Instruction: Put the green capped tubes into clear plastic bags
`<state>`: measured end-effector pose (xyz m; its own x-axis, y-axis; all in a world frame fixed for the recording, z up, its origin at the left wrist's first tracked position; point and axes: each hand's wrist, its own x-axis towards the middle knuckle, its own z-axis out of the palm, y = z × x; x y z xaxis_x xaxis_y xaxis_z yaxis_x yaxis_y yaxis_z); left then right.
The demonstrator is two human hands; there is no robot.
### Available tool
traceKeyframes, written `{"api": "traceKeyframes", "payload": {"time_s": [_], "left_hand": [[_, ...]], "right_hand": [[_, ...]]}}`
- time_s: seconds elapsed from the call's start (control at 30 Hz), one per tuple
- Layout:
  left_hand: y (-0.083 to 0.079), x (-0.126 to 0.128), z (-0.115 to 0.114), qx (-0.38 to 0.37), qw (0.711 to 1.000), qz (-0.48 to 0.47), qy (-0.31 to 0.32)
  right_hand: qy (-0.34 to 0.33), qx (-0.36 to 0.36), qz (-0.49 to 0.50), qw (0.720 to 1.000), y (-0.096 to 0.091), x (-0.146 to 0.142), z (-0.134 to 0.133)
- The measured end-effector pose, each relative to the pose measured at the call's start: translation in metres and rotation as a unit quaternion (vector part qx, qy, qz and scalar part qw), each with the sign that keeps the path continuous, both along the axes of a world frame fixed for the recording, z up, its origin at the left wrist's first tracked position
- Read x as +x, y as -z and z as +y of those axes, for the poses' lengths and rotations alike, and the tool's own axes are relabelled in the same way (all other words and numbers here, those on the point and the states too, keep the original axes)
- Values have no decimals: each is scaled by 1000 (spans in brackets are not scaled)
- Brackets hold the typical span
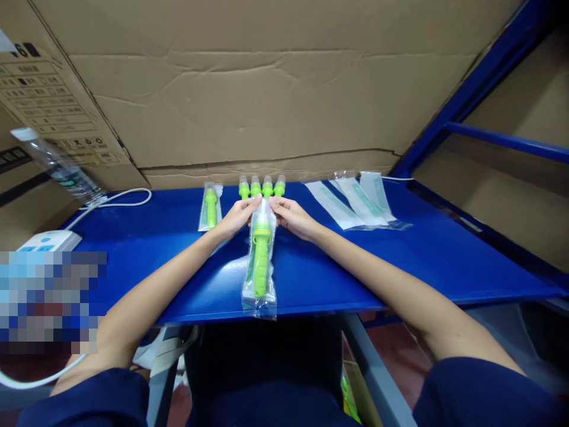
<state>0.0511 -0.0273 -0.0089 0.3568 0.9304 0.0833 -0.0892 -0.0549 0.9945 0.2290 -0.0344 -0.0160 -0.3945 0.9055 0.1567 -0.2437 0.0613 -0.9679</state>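
A clear plastic bag (248, 290) lies near the table's front edge, with a bright green tool (261, 261) inside. The tool has a ribbed handle and a clear cap at its far end; I cannot tell its exact kind. My left hand (242, 214) pinches the bag's far end from the left. From the right, my right hand (291, 216) is closed on the same end, thumb on top. Just beyond both hands stand several similar green tools with clear caps (267, 187), partly hidden. Left of my left hand lies another bagged green tool (211, 207).
Flat white-and-green packets (355, 201) lie at the right back of the blue table (427, 255). At the left are a power strip (56, 240), a white cable (128, 191) and a leaning plastic bottle (62, 169). A cardboard wall (267, 107) stands behind.
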Motion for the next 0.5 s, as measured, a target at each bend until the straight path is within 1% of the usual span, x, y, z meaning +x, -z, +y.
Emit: {"api": "traceKeyframes", "payload": {"time_s": [0.2, 0.5], "left_hand": [[3, -2, 3, 24, 1000, 6, 11], [3, -1, 2, 69, 997, 0, 20]], "right_hand": [[5, 7, -21, 1000, 4, 0, 4], [37, 72, -34, 996, -2, 0, -1]]}}
